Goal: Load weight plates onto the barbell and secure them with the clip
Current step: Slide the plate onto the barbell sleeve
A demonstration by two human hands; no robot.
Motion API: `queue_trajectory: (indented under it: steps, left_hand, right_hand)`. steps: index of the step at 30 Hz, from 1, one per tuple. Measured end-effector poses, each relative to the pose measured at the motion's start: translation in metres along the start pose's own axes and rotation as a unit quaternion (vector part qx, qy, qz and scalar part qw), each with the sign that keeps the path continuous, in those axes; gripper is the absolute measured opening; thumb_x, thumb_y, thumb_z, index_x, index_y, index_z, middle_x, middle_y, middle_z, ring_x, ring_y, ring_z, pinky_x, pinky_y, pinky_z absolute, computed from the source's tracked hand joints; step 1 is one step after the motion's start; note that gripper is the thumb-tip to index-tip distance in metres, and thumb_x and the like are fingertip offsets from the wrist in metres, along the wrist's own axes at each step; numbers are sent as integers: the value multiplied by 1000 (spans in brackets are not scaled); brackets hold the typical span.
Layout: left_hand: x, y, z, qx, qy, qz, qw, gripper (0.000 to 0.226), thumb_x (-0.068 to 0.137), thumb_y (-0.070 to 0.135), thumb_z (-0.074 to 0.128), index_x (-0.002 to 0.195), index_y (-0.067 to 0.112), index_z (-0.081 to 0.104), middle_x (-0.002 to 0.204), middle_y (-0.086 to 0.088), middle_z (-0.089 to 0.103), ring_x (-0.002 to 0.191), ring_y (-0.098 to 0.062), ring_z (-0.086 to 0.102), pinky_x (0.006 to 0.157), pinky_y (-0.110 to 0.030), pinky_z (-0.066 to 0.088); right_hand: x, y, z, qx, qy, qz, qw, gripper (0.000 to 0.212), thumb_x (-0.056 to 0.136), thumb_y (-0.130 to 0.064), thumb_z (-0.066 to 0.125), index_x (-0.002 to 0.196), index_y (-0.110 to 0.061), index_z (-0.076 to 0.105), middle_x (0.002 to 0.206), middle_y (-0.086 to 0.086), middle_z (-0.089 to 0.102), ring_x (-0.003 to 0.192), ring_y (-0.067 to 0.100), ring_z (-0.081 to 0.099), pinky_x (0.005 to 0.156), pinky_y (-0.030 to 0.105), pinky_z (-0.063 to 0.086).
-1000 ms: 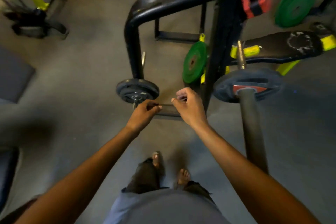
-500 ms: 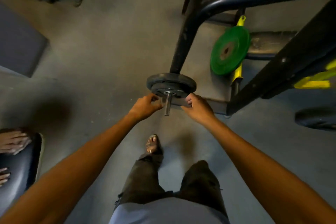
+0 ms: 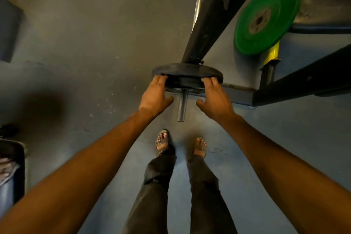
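Grey gym floor (image 3: 85,43) under me, black rack frame (image 3: 210,19) slanting up right, green plate (image 3: 266,19) parked on a yellow peg behind. My left hand (image 3: 154,97) and right hand (image 3: 215,99) each curl fingers over the rim of the black plate (image 3: 187,73), which sits on the barbell sleeve (image 3: 182,104). Sleeve end juts bare toward me. Judgement: plate loaded; clip not visible, securing still left.

Gym, probably a weights area: black steel rack frame (image 3: 210,15), green bumper plate (image 3: 266,17) on yellow peg, loaded barbell sleeve (image 3: 182,106), grey rubber-like floor (image 3: 95,43).
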State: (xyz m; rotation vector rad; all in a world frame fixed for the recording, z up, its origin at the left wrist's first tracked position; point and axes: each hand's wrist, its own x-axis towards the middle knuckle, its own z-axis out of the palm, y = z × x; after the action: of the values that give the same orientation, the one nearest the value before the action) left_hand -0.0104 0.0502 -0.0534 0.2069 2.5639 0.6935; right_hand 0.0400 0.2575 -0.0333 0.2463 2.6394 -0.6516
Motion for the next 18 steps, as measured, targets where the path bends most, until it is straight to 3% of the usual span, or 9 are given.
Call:
queue_trajectory:
  steps: [6,9,14,18]
  left_hand:
    - [5,-8,9,102,16,28,994,70,80,32,80,140,15,47,141,-8,44,127,-30,49,95,-47,56]
    - [8,-9,10,148,2,50,988,67,79,33,81,134,15,47,138,-11,45,123,-32,49,91,-49,57]
    - [2,-9,21,126,-68,27,989,57,85,29,75,130,16,43,124,-14,62,105,-33,65,84,-48,58]
    - [-10,-18,23,118,-89,34,988,29,93,28,66,119,20,58,109,-6,66,97,-25,65,81,-36,54]
  right_hand:
    - [1,13,15,-87,50,-49,994,80,78,-26,83,145,-14,41,136,12,49,116,32,58,94,45,55]
    - [5,10,18,-140,51,-59,987,59,78,-26,84,127,-13,54,126,13,51,109,31,57,87,42,54]
    - [7,5,31,-76,1,-48,996,50,89,-17,73,133,-12,48,125,15,59,110,32,63,86,39,53]
    - [13,13,30,-74,-52,-90,992,43,94,-17,67,133,-14,51,126,14,61,114,33,61,90,43,50]
